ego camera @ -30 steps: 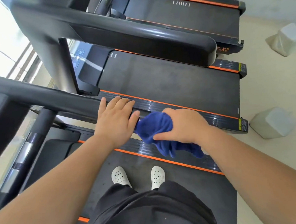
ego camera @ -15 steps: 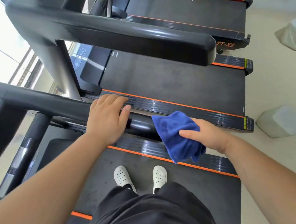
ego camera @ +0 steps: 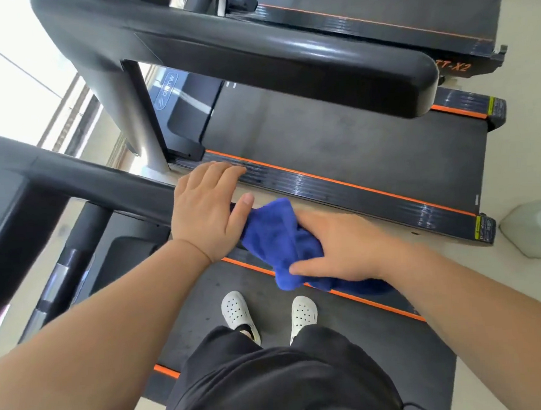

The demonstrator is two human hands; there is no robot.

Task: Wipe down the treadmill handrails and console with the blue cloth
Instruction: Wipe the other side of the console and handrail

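I stand on a black treadmill belt (ego camera: 382,347) with orange side stripes. Its black right handrail (ego camera: 103,183) runs from the left edge toward the middle. My left hand (ego camera: 209,215) rests over the handrail, fingers wrapped on top. My right hand (ego camera: 338,248) is closed on the crumpled blue cloth (ego camera: 277,239), which covers the handrail's end right beside my left thumb. The rail's tip is hidden under cloth and hands. The console is out of view.
A neighbouring treadmill's thick black handrail (ego camera: 286,64) crosses above, over its own belt (ego camera: 338,150). A third treadmill (ego camera: 393,4) lies at the top. A pale block (ego camera: 533,226) sits on the beige floor at right. My white clogs (ego camera: 237,311) stand on the belt.
My right hand brought the cloth back left onto the handrail's end, against my left hand, after having pulled it off to the right. My left hand stayed on the rail.
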